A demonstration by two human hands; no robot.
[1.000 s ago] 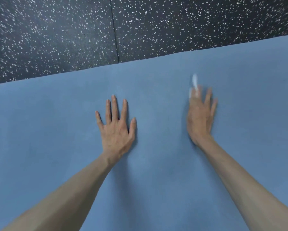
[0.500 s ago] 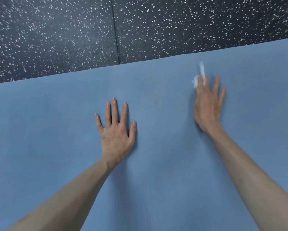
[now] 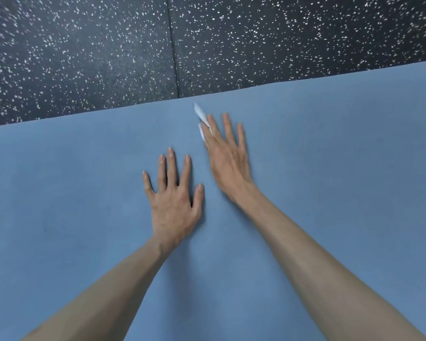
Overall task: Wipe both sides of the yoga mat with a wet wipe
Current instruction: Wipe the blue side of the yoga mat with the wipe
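Right hand (image 3: 228, 156), fingers straight, presses the wet wipe (image 3: 202, 119) flat on the yoga mat (image 3: 330, 168). Left hand (image 3: 173, 198), fingers spread, anchors it. Best to overlap strokes, keeping pressure even.

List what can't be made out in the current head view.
- Wet wipe: mostly hidden under the right hand; only white slivers show by the fingertips.
- Yoga mat: cut off by the left, right and bottom frame edges; underside hidden.
- Mat under the left hand: covered by the flat palm.
- Wetness or dirt on the mat: too faint to tell.
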